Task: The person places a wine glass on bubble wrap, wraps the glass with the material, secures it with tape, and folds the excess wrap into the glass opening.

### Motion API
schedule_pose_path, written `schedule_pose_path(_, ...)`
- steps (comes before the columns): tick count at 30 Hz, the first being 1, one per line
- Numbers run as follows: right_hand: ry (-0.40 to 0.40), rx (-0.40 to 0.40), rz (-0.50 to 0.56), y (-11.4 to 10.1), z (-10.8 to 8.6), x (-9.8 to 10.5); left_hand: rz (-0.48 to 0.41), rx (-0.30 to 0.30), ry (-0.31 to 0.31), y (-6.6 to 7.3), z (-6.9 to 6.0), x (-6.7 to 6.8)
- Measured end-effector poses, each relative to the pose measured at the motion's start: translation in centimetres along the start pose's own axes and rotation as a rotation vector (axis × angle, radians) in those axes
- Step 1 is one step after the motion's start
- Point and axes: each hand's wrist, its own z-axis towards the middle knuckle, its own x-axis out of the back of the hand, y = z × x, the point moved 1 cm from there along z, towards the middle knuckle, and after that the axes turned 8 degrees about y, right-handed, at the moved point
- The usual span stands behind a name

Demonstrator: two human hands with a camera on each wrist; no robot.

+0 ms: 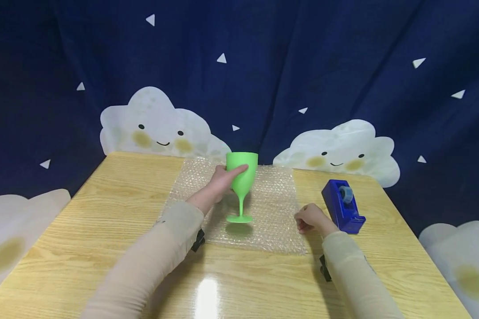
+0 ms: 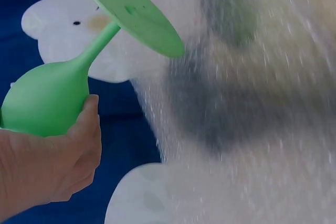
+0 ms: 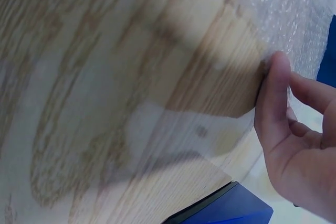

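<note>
A bright green plastic goblet (image 1: 243,177) stands upright in the air over a sheet of clear bubble wrap (image 1: 271,208). A shadow or reflection lies just below its foot. My left hand (image 1: 223,179) grips the bowl from the left, thumb across its front. In the left wrist view, the goblet (image 2: 50,100) shows its stem and round foot, with the left hand (image 2: 52,166) around the bowl. At the right edge of the sheet is my right hand (image 1: 313,218), fingers loosely bent. Close up, the right hand's (image 3: 299,140) thumb tip meets the wrap's edge; no clear pinch shows.
To the right of my right hand, a blue tape dispenser (image 1: 343,208) with a roll of tape sits on the wooden table (image 1: 115,212). A dark blue curtain (image 1: 255,66) with white clouds and triangles hangs behind the table's far edge.
</note>
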Motion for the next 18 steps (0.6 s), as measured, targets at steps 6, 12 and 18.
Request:
schedule_pose_path(6,0.013,0.0,-0.001,0.1,0.2,-0.1,0.005,0.02,-0.053,-0.7,-0.3,-2.0)
schedule_pose_path(12,0.01,0.003,-0.015,0.1,0.2,-0.1,-0.002,0.058,-0.1,-1.5,-0.5,-3.5)
schedule_pose_path(18,0.007,0.003,-0.019,0.0,0.2,-0.1,0.009,0.087,-0.157,-2.6,-0.6,-5.1)
